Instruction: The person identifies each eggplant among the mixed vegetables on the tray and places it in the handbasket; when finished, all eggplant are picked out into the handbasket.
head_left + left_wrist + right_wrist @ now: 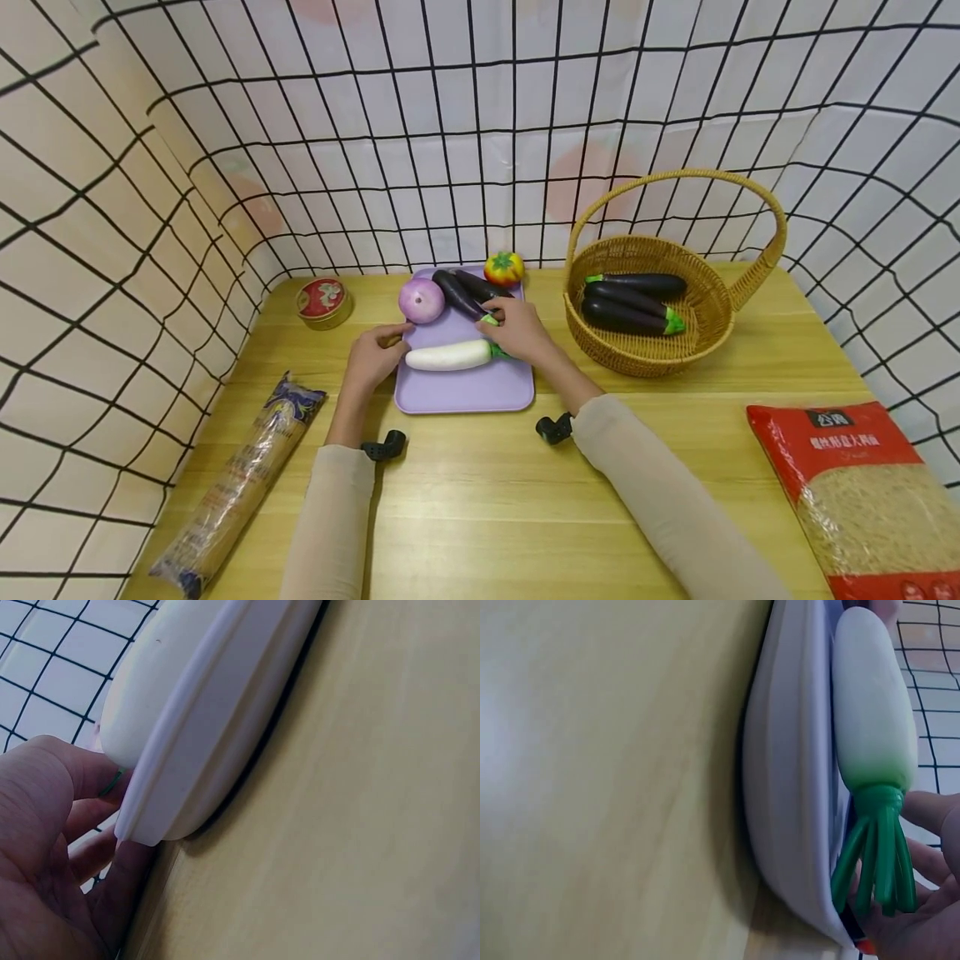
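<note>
A lilac tray [465, 402] lies on the table, with a white radish [448, 357] across it, green stalks [885, 855] toward the right. Behind the radish rest two dark eggplants [454, 292] and a round purple vegetable [422, 301]. My right hand [519, 331] reaches over the tray, thumb and forefinger pinching the green-capped end of the nearer eggplant, just above the radish's stalks; the radish hides part of this grip in the right wrist view. At the tray's left rim my left hand [377, 358] rests with loosely bent fingers, its thumb beside the radish's tip [124, 742].
A red-yellow tomato-like vegetable [504, 268] sits at the tray's back right corner. Right of it stands a handled wicker basket [648, 363] holding several eggplants. A round tin [324, 303], a long noodle pack [243, 483] and a red pasta bag [862, 492] lie around. Black wire grid surrounds the table.
</note>
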Motion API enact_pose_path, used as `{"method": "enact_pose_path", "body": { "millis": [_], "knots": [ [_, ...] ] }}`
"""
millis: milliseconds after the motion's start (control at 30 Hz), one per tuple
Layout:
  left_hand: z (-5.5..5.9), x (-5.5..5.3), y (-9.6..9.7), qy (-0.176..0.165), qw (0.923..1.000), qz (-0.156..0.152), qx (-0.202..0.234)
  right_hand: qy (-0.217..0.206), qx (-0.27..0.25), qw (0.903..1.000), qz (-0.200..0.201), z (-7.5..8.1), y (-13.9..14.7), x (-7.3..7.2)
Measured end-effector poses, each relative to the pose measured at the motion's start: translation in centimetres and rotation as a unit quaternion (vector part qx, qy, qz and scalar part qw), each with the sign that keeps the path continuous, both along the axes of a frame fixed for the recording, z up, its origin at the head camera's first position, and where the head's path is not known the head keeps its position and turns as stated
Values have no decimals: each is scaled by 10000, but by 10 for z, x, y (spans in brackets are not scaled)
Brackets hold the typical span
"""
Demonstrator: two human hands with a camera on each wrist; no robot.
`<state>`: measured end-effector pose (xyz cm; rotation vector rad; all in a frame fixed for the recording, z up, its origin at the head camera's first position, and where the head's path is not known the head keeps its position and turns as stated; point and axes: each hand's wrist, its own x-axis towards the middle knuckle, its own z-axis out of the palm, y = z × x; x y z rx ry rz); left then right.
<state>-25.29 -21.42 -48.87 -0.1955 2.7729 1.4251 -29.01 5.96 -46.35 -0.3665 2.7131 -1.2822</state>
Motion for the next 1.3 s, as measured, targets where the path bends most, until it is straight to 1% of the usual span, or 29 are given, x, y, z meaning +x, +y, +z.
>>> {"method": "enact_pose_path", "body": {
  "millis": [167, 333, 533, 667, 800, 1033, 1167, 1300],
  "knots": [
    [2, 1, -1, 97, 10000, -10, -7, 221, 237, 9992, -243, -3, -9, -4],
    [3, 1, 0, 124, 9999, -17, -10, 227, 441, 9978, -429, -3, -12, -6],
    [1, -1, 2, 20, 9998, 73, 161, 341, 566, 9968, -457, 2, -8, -3],
    [2, -1, 2, 12, 9997, 120, 231, 413, 528, 9969, -410, 5, -1, 2],
    [3, -1, 3, 38, 9995, 126, 271, 500, 420, 9972, -359, 13, 10, 8],
    [2, 0, 0, 116, 9992, 91, 367, 563, 235, 9977, -307, 35, 33, 22],
    [0, 2, -3, 35, 9989, 115, 451, 787, 137, 9964, -282, 45, 51, 31],
    [1, 3, -6, -82, 9982, 131, 583, 1048, 158, 9941, -245, 52, 72, 40]
  ]
}}
